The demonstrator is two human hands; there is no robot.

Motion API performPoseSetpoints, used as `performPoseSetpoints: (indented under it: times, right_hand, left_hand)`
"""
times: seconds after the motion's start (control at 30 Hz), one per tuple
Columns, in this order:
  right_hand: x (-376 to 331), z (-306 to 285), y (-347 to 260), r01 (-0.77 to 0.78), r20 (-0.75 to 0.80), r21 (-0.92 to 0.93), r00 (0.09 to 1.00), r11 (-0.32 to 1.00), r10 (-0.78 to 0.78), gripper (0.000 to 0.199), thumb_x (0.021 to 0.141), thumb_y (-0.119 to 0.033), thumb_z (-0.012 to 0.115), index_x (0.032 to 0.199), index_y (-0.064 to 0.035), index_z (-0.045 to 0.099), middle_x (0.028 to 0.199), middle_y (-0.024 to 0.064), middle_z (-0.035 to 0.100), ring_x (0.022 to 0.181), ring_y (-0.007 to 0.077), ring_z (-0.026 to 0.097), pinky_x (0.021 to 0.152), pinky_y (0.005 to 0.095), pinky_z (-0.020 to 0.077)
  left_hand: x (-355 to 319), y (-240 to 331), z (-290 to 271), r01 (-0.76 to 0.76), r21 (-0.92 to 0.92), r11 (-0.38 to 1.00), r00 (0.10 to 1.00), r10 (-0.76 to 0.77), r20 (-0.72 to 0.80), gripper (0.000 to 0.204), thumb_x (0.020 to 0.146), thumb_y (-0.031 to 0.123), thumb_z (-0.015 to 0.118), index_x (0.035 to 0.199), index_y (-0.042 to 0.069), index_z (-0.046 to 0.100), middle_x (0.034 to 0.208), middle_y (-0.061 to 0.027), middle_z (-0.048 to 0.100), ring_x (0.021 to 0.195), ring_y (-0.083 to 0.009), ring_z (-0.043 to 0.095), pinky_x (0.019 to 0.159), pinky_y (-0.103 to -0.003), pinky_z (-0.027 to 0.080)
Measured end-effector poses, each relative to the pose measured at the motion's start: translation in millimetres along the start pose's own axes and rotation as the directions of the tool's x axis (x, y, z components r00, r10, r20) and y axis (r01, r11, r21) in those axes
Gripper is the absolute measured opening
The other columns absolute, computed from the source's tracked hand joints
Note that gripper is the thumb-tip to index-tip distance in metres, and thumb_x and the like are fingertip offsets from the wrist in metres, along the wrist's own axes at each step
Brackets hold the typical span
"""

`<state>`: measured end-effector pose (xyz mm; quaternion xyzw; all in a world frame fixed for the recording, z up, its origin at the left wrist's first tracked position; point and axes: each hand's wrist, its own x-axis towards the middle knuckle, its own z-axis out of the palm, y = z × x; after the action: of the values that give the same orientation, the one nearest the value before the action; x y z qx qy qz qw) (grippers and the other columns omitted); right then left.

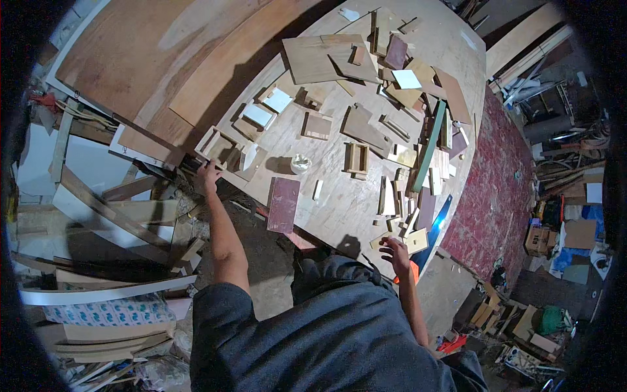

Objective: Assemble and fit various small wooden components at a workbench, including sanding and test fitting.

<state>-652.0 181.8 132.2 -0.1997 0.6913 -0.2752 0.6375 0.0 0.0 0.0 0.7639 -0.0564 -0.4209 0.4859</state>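
My left hand [209,175] rests on the near left edge of a large plywood worktable [339,209], beside a small open wooden frame [217,145]. Its fingers curl over the edge and hold nothing I can make out. My right hand [396,251] hovers with fingers spread at the table's near right edge, just next to a small pale wood offcut [415,240]. A dark red board [283,204] lies between my two hands and overhangs the edge.
Several wood scraps, white tiles [407,79] and a small clear cup [300,163] cover the table. A green strip [430,147] and a blue strip [436,227] lie at right. Big plywood sheets [163,59] lean at back left, with stacked boards [104,215] at left and a red carpet [503,189] at right.
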Motion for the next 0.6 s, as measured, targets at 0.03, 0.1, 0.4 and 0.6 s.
performPoseSetpoints:
  times: [0.03,0.1,0.4,0.6]
  right_hand:
    - [-0.3,0.4,0.6,0.006,0.011,0.004,1.0,1.0,-0.006,0.039,0.097,-0.039,0.057,0.114,-0.0052,0.065,0.105,0.008,0.068,0.088,0.0208,0.066,0.072,0.0354,0.0521]
    - [-1.3,-1.3,3.0,0.012,0.016,0.015,1.0,1.0,-0.012,0.039,0.097,-0.04,0.057,0.113,-0.005,0.065,0.105,0.0079,0.068,0.087,0.0206,0.066,0.072,0.0355,0.052]
    - [1.1,-8.6,12.2,-0.005,0.03,0.012,1.0,1.0,0.005,0.035,0.095,-0.039,0.058,0.108,-0.0071,0.065,0.102,0.0063,0.069,0.085,0.02,0.067,0.07,0.0353,0.0513]
    - [5.6,-39.1,35.5,-0.021,-0.083,-0.031,0.996,0.999,0.019,0.025,0.095,-0.033,0.058,0.096,-0.0094,0.064,0.096,0.0033,0.067,0.084,0.0188,0.068,0.069,0.0361,0.0512]
  left_hand:
    - [0.5,1.2,-2.4,-0.02,0.0,1.0,1.0,0.02,-0.004,0.071,0.093,0.031,0.067,0.15,0.007,0.032,0.119,-0.0225,0.062,0.09,-0.0308,0.069,0.076,-0.041,0.063]
    - [-2.0,2.6,-0.9,-0.041,0.005,0.999,0.999,0.041,-0.001,0.065,0.094,0.03,0.066,0.147,0.005,0.038,0.112,-0.0215,0.064,0.084,-0.0305,0.069,0.075,-0.044,0.063]
    - [-36.7,7.9,-21.4,0.011,0.026,1.0,0.993,-0.008,-0.121,0.046,0.093,0.027,0.066,0.132,0.005,0.055,0.084,-0.0134,0.068,0.072,-0.0214,0.067,0.062,-0.035,0.058]
    - [-305.8,110.2,14.1,-0.489,-0.438,0.755,0.872,0.441,-0.213,0.016,0.096,0.018,0.058,0.102,0.004,0.063,0.085,-0.0035,0.06,0.062,-0.0119,0.05,0.056,-0.024,0.04]
